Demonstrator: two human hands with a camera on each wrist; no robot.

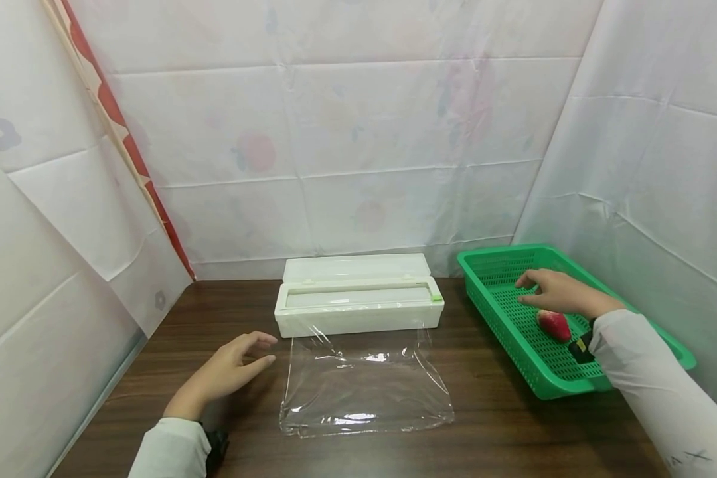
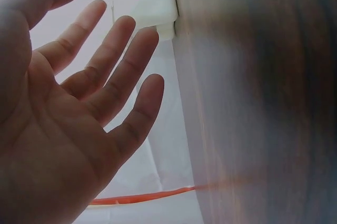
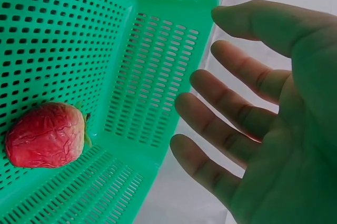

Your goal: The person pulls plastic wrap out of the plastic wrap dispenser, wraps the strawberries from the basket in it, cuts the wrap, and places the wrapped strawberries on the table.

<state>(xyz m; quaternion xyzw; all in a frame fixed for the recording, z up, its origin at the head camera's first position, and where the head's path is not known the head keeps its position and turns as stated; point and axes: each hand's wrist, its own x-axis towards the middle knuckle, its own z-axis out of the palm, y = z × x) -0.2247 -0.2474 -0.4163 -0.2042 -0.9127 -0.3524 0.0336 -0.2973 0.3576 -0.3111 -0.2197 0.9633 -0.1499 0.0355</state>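
Note:
A white cling film dispenser [image 1: 358,318] stands at the back of the table with its lid [image 1: 357,267] raised. From its front a sheet of clear cling film [image 1: 364,392] lies spread over the wood. My left hand [image 1: 230,368] hovers left of the sheet, apart from it, fingers loosely bent and holding nothing. Over the green basket [image 1: 504,328] is my right hand [image 1: 558,292], empty, its fingers slightly bent. Below it, on the basket floor, lies a red fruit [image 3: 47,135] with wrinkled skin, a paler end and a green bit at the stem. The hand does not touch it.
A small green slider [image 1: 435,298] sits at the right end of the dispenser. White patterned sheeting [image 1: 358,133] hangs behind and on both sides of the dark wooden table [image 1: 490,438]. A red-patterned strip [image 1: 125,133] runs down the left corner.

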